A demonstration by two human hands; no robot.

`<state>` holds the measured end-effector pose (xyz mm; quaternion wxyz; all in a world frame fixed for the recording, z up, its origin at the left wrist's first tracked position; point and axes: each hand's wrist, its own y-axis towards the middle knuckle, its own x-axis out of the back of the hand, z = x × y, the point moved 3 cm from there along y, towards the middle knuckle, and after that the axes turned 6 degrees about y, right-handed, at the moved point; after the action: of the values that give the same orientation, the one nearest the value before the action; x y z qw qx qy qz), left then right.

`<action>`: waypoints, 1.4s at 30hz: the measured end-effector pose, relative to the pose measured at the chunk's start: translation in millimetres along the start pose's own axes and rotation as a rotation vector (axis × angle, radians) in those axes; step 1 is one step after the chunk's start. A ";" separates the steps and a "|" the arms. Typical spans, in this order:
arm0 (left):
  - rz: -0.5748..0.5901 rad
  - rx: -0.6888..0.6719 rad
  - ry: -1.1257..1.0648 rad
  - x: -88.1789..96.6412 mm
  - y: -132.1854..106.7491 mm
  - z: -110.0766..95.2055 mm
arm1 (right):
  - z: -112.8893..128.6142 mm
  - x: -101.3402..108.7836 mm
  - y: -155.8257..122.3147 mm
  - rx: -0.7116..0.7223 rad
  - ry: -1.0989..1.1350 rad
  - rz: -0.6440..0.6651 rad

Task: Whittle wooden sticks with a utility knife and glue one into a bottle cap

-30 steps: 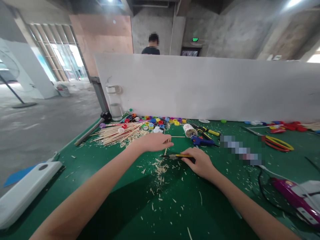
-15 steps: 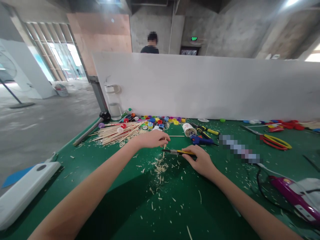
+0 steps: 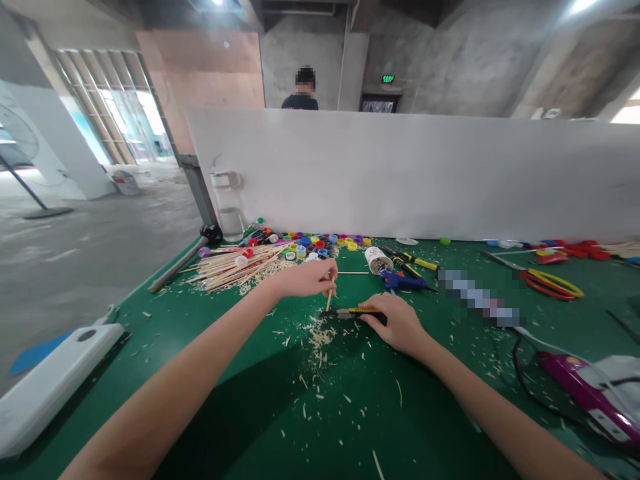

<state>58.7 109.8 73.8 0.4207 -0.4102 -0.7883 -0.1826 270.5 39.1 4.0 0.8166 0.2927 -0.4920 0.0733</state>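
Note:
Pinched in my left hand (image 3: pixel 316 278) is a thin wooden stick (image 3: pixel 329 300), held close to upright with its lower end above the green table. My right hand (image 3: pixel 397 320) is closed around a yellow and black utility knife (image 3: pixel 357 312), whose blade points left and lies against the stick near its lower end. Below the blade, a small heap of pale wood shavings (image 3: pixel 321 339) lies on the table, with loose slivers scattered about it. Behind my left hand another wooden stick (image 3: pixel 354 273) lies flat.
At the back left are a pile of wooden sticks (image 3: pixel 235 267) and several coloured bottle caps (image 3: pixel 305 241). A blue glue gun (image 3: pixel 403 281), a white cup (image 3: pixel 376 260) and pliers (image 3: pixel 423 262) lie ahead. A white panel (image 3: pixel 400 177) borders the table (image 3: pixel 240 433) at the back.
My right hand has moved the knife down along the stick and slightly left, toward its lower end. My left hand stays nearly in place with the stick.

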 end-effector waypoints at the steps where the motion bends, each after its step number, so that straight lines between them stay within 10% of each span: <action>1: -0.008 -0.002 0.002 0.0 0.2 1.1 | 0.0 -0.3 -1.4 -0.009 -0.006 -0.022; 25: -0.218 -0.043 -0.100 -2.8 3.7 11.6 | -0.2 0.8 2.1 -0.011 -0.015 -0.040; 42: -0.135 -0.072 -0.179 0.4 -2.4 13.3 | 6.6 -5.1 1.3 0.036 -0.060 -0.069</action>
<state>49.8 116.9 66.5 0.3201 -0.3859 -0.8415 -0.2013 262.3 37.4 2.5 0.7983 0.3261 -0.5043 0.0449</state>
